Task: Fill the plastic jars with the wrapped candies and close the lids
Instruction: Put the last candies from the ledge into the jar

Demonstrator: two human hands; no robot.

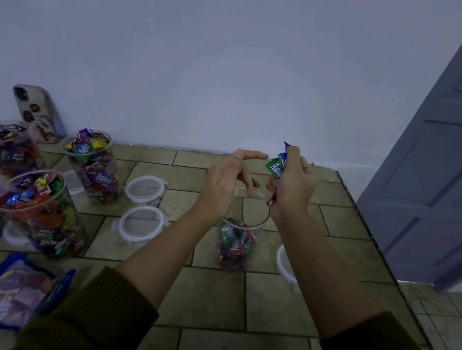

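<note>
Wrappers of crinkled glossy film, green and blue with white "Relax" lettering, stick out above the right hand [293, 181]. Its fingers are curled tight round a clutch of wrapped candies [276, 165]. Just below that grip and slightly to its left stands the clear jar [258, 234], a smooth upright plastic cylinder with a thin round rim. Its lid is off and it is partly filled with loose candies [233, 247] in red, blue and green.

The left hand [222, 182] hovers beside the grip over the jar's mouth. It holds nothing, its fingers are relaxed, and its index finger stretches toward the bunch.

Below and right of the grip, a white round lid [285, 262] lies partly hidden behind the right forearm. Left of the grip, past the left hand, two more lids [141, 224] lie flat on the matte tiled surface [233, 310], each with a translucent centre, a white rim and snap tabs.

Further left stand four uncovered full jars [38, 212], heaped to the brim with mixed shiny wrappers. Nearer the camera on that side lies a soft blue-edged candy bag [8, 294]. A phone [36, 113] in a patterned case leans against the pale wall.

Ribbed dark olive sleeves [88, 318] cover both forearms near the elbows. A grey panelled door [450, 162] stands to the right of the grip.
</note>
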